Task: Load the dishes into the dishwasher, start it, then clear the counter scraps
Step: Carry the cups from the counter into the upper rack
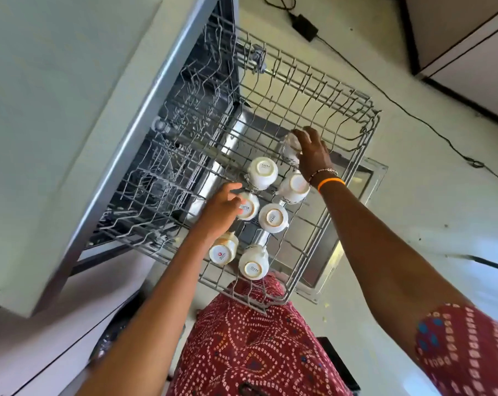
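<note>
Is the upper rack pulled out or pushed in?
Pulled out: the upper rack extends clear of the dishwasher, over the open door.

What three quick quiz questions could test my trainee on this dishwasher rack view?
1. How many white cups sit upside down in the upper rack?
2. True or false: the right hand holds a clear glass.
3. What does the left hand touch: A) a white cup, B) the dishwasher door, C) the power adapter?

Key: 1. six; 2. true; 3. A
</note>
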Motion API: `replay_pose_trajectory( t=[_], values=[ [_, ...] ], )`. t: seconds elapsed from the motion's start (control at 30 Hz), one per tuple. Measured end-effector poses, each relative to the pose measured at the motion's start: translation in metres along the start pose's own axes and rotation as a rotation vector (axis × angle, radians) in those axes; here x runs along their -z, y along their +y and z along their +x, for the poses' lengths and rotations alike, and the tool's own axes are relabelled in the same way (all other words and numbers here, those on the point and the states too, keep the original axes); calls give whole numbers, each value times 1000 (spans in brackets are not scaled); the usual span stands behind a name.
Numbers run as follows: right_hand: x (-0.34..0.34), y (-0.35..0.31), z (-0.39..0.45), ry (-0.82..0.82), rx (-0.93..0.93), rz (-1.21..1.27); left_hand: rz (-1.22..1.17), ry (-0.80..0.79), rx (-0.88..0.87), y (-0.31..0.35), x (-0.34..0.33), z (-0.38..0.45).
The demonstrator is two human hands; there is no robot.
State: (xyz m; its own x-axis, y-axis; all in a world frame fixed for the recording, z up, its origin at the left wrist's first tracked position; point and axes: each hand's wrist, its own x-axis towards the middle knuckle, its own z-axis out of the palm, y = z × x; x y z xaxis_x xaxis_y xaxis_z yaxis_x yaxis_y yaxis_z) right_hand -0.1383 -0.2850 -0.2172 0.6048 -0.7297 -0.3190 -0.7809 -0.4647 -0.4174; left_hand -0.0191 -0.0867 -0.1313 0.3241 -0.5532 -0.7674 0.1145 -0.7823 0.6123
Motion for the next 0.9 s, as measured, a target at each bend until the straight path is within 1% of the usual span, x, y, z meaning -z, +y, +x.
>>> replay_pose_trajectory(
  t=[0.17, 0.3, 0.43, 0.57, 0.6, 0.67, 0.73, 0.77, 0.9],
  values=[
    [8, 10, 15, -54, 5, -20, 29, -1, 0, -1, -7, -1],
    [11, 11, 19, -98, 37, 19, 32, -1, 0, -4, -13, -2],
    [8, 4, 18, -87, 22, 4, 4, -7, -5, -3, -16, -3],
    [8, -1, 10, -80, -23, -27, -77, -10, -19, 5, -21, -5],
    [8, -4, 6, -61, -29, -20, -95, -7, -22, 6, -21, -6],
    [6, -14, -9, 31, -33, 23, -130, 8, -29, 5, -18, -11],
    [0, -28, -28, 135, 1, 81, -167, 32, -29, 3, -12, -17],
    [-5, -36, -40, 159, 34, 114, -179, 48, -29, -1, -7, -21],
    [-26, -68, -84, 114, 145, 221, -197, 120, 2, -17, 12, -38]
  ],
)
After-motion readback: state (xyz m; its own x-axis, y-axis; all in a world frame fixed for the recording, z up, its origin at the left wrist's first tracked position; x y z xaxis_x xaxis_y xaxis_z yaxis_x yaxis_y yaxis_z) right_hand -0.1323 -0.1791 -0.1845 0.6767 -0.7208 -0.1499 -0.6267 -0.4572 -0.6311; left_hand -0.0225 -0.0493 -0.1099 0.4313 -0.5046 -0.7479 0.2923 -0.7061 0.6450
